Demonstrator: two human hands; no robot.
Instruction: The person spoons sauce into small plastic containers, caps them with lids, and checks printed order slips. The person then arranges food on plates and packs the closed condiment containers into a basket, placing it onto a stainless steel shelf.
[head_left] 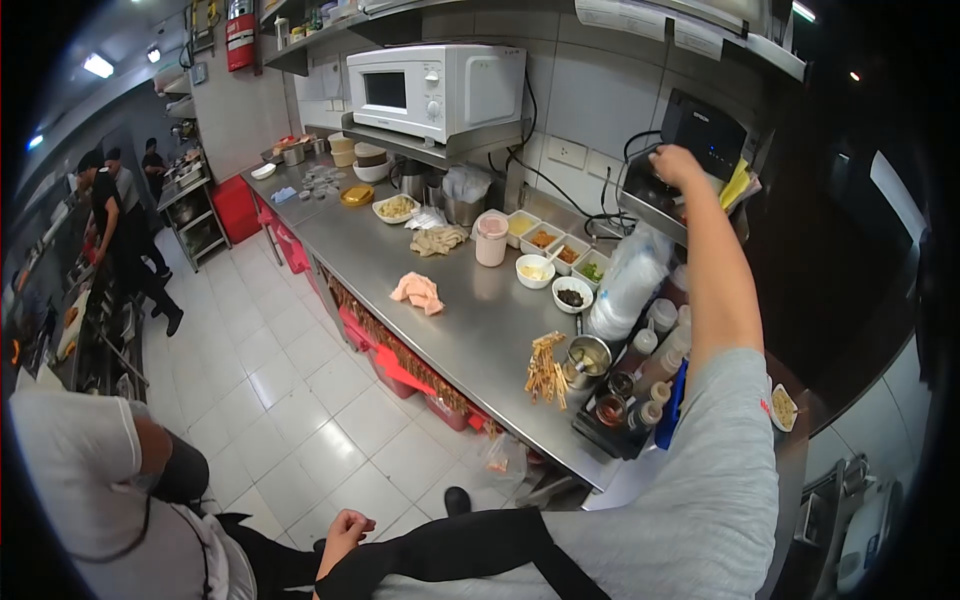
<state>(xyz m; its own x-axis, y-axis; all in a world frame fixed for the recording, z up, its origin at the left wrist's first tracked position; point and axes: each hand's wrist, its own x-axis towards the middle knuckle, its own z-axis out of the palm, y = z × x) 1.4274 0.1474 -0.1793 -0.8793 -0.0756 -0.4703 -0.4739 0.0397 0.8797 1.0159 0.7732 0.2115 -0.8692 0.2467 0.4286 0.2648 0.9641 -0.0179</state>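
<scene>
My right hand (677, 166) reaches up to the metal shelf holding a black printer (703, 132). Its fingers curl downward at the printer's front, and what they grip, if anything, is hidden. Yellow paper slips (737, 185) stick up beside my forearm. Low at my body, my left hand (347, 528) is loosely closed, with nothing visible in it. Below my right arm are a plastic-wrapped stack of cups (632, 280), several squeeze bottles (660, 370), a metal cup (587, 358) and a bunch of wooden clothespins (546, 372).
A steel counter (470, 335) carries small bowls, a lidded jar (491, 240) and a pink cloth (418, 292). Above it is a white microwave (437, 90) on a bracket. A co-worker in white (90, 450) stands close at left; other people work farther back.
</scene>
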